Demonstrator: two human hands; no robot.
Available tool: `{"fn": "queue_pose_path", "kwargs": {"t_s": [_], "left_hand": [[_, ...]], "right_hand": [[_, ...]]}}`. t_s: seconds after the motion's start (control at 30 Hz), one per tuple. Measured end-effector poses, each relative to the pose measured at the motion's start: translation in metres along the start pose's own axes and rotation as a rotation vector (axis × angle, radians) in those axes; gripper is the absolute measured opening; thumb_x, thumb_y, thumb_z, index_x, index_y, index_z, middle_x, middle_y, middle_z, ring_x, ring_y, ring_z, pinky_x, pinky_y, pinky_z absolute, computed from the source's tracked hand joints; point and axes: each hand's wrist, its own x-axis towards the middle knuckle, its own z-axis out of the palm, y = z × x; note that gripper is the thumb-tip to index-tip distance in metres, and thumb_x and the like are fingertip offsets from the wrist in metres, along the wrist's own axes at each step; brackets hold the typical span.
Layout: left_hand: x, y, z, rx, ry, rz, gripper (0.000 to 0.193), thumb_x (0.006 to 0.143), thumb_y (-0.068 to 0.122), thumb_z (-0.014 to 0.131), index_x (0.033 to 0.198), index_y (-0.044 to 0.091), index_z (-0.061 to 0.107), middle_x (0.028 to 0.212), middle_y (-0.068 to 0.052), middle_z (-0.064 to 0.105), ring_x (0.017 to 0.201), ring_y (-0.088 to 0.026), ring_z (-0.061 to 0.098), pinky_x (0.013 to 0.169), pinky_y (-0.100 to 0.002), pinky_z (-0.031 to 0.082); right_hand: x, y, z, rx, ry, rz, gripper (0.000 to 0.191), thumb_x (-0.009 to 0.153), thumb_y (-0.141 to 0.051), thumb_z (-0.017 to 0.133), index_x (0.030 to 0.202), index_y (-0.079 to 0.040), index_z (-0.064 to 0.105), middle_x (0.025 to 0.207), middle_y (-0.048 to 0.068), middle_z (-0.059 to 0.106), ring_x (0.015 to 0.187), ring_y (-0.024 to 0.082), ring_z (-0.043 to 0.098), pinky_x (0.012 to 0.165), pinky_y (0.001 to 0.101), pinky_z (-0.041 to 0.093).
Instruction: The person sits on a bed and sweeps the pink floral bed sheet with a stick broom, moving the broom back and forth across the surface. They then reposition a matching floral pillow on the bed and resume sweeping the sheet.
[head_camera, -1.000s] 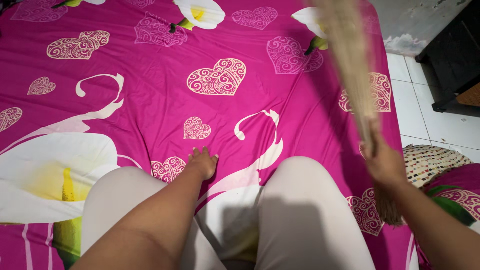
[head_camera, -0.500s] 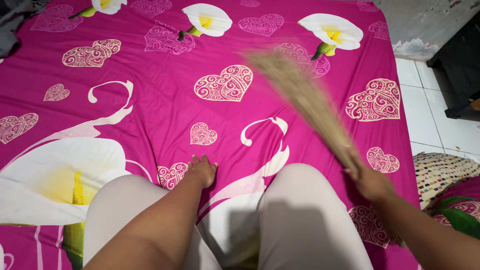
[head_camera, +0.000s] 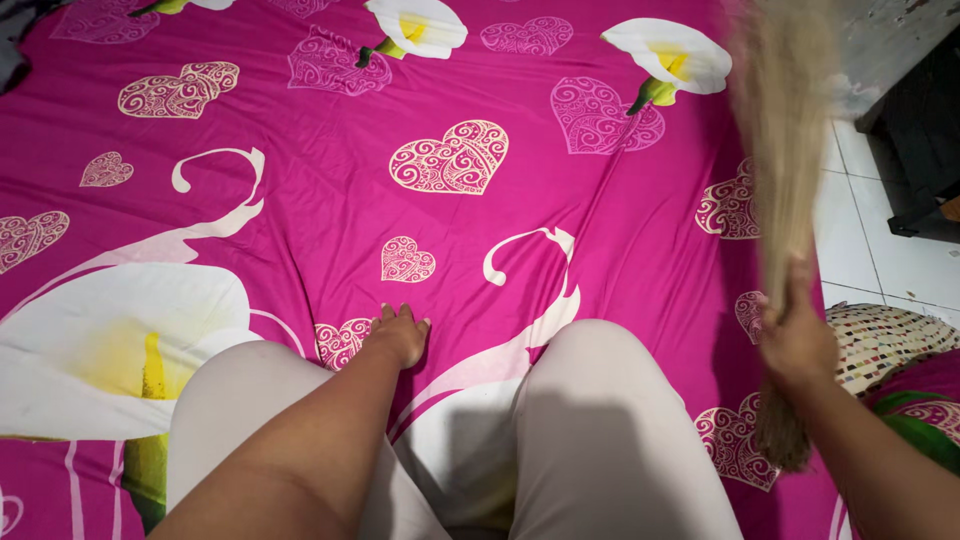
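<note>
Over the right edge of the bed's pink sheet (head_camera: 300, 200), my right hand (head_camera: 797, 345) is closed around a straw broom (head_camera: 785, 150), bristles blurred and raised upright above it, well apart from my left hand (head_camera: 398, 335), which rests open, palm down, between my knees.

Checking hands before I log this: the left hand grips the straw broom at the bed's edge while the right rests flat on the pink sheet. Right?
Hands are swapped. The head view shows the right hand gripping the broom at the bed's edge, and the left hand resting flat on the pink sheet.
</note>
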Motion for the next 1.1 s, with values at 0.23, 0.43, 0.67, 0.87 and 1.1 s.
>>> {"fn": "queue_pose_path", "kwargs": {"t_s": [0.23, 0.43, 0.67, 0.87, 1.1], "left_hand": [[-0.005, 0.003, -0.004, -0.01, 0.001, -0.005, 0.07, 0.108, 0.052, 0.031, 0.166, 0.016, 0.013, 0.173, -0.013, 0.001, 0.158, -0.038, 0.01, 0.128, -0.047, 0.021], [-0.008, 0.002, -0.006, -0.005, 0.076, 0.029, 0.068, 0.108, 0.05, 0.032, 0.164, 0.015, 0.02, 0.172, -0.015, 0.008, 0.157, -0.038, 0.017, 0.127, -0.046, 0.023], [-0.015, -0.003, -0.018, -0.042, 0.062, 0.035, 0.063, 0.106, 0.047, 0.033, 0.162, 0.019, 0.026, 0.172, -0.011, 0.015, 0.156, -0.032, 0.024, 0.125, -0.047, 0.028], [-0.013, -0.017, -0.041, -0.098, 0.05, 0.062, 0.061, 0.108, 0.047, 0.035, 0.159, 0.013, 0.036, 0.168, -0.017, 0.026, 0.154, -0.036, 0.03, 0.127, -0.047, 0.027], [-0.011, -0.07, -0.098, -0.205, 0.179, -0.009, 0.061, 0.108, 0.046, 0.035, 0.157, 0.01, 0.037, 0.164, -0.017, 0.033, 0.155, -0.033, 0.027, 0.127, -0.048, 0.024]], "right_hand": [[-0.034, -0.116, -0.001, -0.071, -0.265, -0.595, 0.071, 0.101, -0.05, 0.047, 0.163, -0.053, 0.013, 0.116, 0.017, 0.074, 0.101, 0.037, 0.073, 0.091, 0.0492, 0.059], [-0.015, -0.11, 0.053, -0.211, -0.42, -0.619, 0.07, 0.1, -0.055, 0.047, 0.16, -0.054, 0.012, 0.118, 0.018, 0.073, 0.109, 0.036, 0.07, 0.096, 0.0481, 0.054], [0.015, 0.038, 0.08, 0.144, -0.243, -0.051, 0.075, 0.104, -0.044, 0.049, 0.169, -0.033, 0.013, 0.121, 0.029, 0.068, 0.104, 0.045, 0.071, 0.09, 0.0519, 0.055], [0.06, 0.032, 0.001, 0.079, 0.019, -0.004, 0.079, 0.107, -0.035, 0.055, 0.174, -0.019, 0.016, 0.126, 0.033, 0.065, 0.104, 0.051, 0.071, 0.092, 0.0551, 0.054], [0.042, -0.168, -0.033, 0.127, -0.037, -0.244, 0.073, 0.107, -0.043, 0.05, 0.173, -0.041, 0.017, 0.133, 0.025, 0.066, 0.095, 0.044, 0.073, 0.089, 0.0551, 0.056]]}}
